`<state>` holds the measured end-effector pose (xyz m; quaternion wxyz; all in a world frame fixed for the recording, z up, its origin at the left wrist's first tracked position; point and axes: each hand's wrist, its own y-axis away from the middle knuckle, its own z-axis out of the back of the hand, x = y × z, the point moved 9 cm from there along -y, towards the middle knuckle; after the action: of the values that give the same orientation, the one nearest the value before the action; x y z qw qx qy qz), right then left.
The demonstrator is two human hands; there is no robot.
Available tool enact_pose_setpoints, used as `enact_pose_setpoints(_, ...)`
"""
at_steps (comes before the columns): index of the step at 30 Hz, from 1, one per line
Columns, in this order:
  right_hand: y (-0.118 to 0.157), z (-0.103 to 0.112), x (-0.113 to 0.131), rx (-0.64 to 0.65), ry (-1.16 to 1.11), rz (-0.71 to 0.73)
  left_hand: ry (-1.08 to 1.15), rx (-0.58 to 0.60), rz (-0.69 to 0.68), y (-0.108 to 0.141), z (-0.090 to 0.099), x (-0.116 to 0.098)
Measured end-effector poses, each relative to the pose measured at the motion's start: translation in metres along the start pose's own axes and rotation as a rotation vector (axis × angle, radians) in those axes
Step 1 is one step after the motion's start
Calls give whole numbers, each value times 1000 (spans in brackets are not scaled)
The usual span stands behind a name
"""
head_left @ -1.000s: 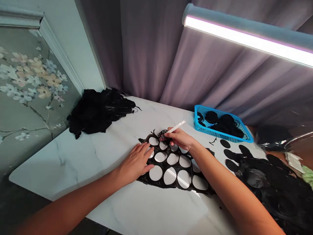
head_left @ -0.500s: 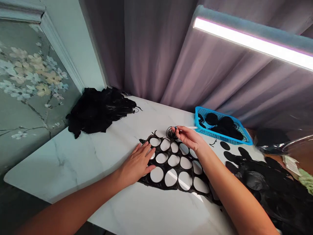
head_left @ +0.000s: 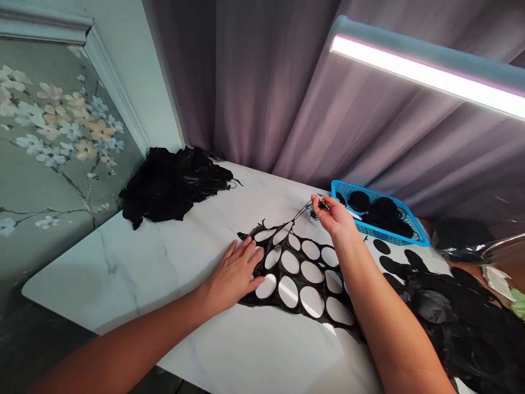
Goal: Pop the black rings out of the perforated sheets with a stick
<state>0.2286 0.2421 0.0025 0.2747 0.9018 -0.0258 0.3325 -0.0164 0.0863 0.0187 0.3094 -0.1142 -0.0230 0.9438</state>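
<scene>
On my feed, the left hand (head_left: 233,276) lies flat, fingers spread, on the perforated black sheet (head_left: 299,280) at lower centre; the right hand (head_left: 334,216) pinches taut black strands (head_left: 302,211). I'd pull low and gently.

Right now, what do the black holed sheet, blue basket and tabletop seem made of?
Black sheet: possibly thin fabric or imitation leather, slightly shiny; it bends limply. Blue basket: probably plastic, smooth, with an evenly coloured lattice wall. Tabletop: smooth white with grey veins; stone or printed laminate, I cannot tell.
</scene>
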Motion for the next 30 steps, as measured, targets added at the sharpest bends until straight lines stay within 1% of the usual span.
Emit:
enact_pose_setpoints(4,-7,-1,14,6,3,60,-5,-13,-10,1,1,0)
enact_pose_setpoints(9,-11,-3,51,-18,-3,187,-32,-7,-26,1,0,-1)
enact_pose_setpoints(11,-7,-8,57,10,36,223,-37,-10,-28,2,0,-2)
enact_pose_setpoints(12,-3,-13,55,50,86,249,-38,-11,-26,2,0,-1)
enact_pose_setpoints(14,12,-30,41,188,254,314,-38,-15,-20,2,0,-1)
enact_pose_setpoints(15,23,-40,26,289,372,342,-37,-21,-16,3,0,0)
enact_pose_setpoints(16,35,-50,7,395,493,352,-35,-31,-14,3,0,0)
enact_pose_setpoints(18,61,-64,-43,650,767,305,-24,-53,-14,3,2,1)
enact_pose_setpoints(19,73,-67,-65,753,900,298,-17,-60,-13,2,2,1)
enact_pose_setpoints(20,85,-67,-83,843,1023,322,-10,-63,-12,2,2,1)
enact_pose_setpoints(21,93,-67,-96,904,1125,364,-5,-62,-12,2,2,1)
enact_pose_setpoints(22,99,-65,-104,936,1202,418,0,-60,-11,2,3,1)
enact_pose_setpoints(24,101,-60,-110,944,1284,492,14,-65,-12,1,4,1)
enact_pose_setpoints(27,93,-53,-111,918,1277,473,35,-75,-29,0,5,-1)
enact_pose_setpoints(30,89,-49,-111,924,1233,449,61,-65,-56,0,5,-4)
